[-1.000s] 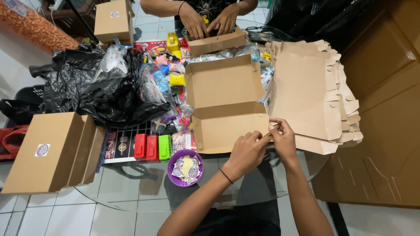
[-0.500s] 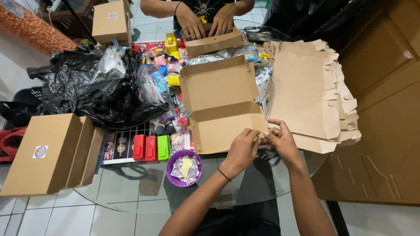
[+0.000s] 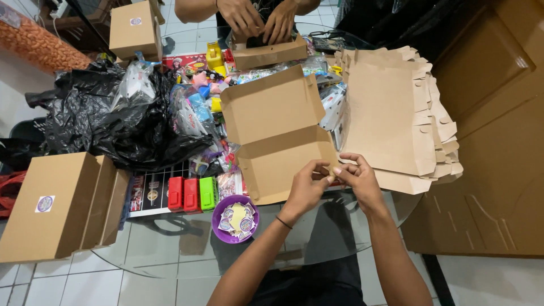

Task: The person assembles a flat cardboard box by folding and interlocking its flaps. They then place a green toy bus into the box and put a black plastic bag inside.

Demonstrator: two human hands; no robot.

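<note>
Item: open cardboard box (image 3: 277, 136), brown, unfolded flat, lid panel swung away from the wearer.
Location: middle of the glass worktop (image 3: 170, 249), just left of a stack of flat box blanks (image 3: 391, 113).
Long axis: across the view, left to right, tilted slightly; open lid points toward the far edge.
Left hand (image 3: 309, 184): fingers pinched on the box's near right corner flap.
Right hand (image 3: 357, 175): fingers narrow, pinching the same corner, touching the left hand.
Near left: purple bowl (image 3: 235, 218) of round stickers; red and green small cases (image 3: 192, 192).
Far left: black plastic bag (image 3: 113, 119); closed brown boxes (image 3: 56, 204).
Far edge: another person's hands (image 3: 260, 20) inside a small box (image 3: 269, 54).
</note>
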